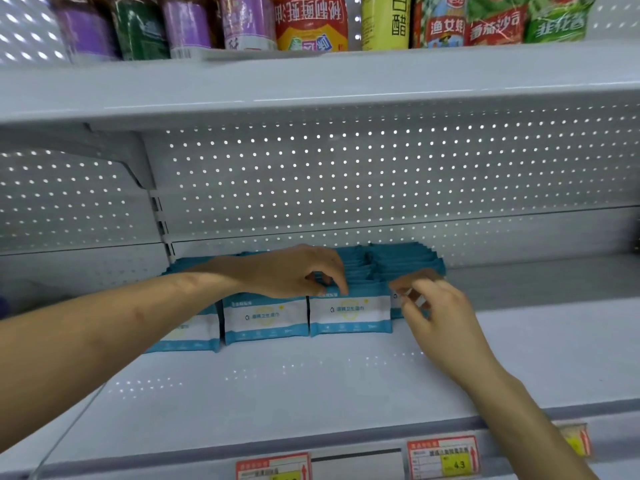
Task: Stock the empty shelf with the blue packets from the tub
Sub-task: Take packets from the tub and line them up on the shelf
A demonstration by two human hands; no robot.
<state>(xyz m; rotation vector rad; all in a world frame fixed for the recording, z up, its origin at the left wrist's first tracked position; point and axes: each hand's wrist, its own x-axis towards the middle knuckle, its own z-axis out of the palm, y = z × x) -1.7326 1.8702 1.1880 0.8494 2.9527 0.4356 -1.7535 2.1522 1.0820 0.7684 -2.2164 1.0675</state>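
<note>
You face a grey perforated back panel [381, 174] in the middle of the frame; its small holes show as bright white dots. Above it the upper shelf [311, 84] carries bottles [311, 22] along the top edge, with a bracket [131, 161] under it at the left. Price labels [443, 457] sit on the front edge of the lower shelf [311, 386].

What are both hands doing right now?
Left hand: fingers curled over blue packets, grip unclear.
Right hand: pinching the end packet.
</note>
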